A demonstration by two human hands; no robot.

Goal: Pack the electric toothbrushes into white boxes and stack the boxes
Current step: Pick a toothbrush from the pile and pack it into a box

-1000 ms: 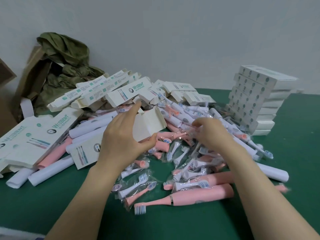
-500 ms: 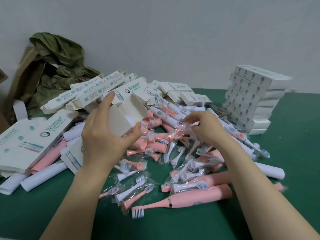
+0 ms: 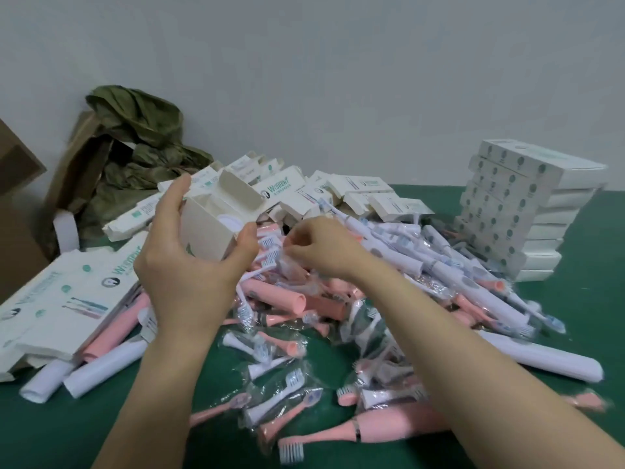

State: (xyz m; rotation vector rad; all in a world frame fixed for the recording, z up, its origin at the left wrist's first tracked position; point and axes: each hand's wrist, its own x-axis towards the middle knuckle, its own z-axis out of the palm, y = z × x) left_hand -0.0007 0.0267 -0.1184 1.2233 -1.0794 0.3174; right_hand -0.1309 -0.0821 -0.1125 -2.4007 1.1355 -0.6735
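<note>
Left hand grips open white box above the pile, flap up, mouth facing up and right; right hand is just beside that mouth, fingers pinching what looks like a bagged brush-head packet, too blurred to be sure; packet sits right of the opening, so right hand feeds leftward; packed stack stands far right on table.

Open-flapped white box tilted over heaped pink and white toothbrushes.

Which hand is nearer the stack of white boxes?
Right. The right hand is left of the stack, apart from it; the left hand, farther left, holds an open box.
</note>
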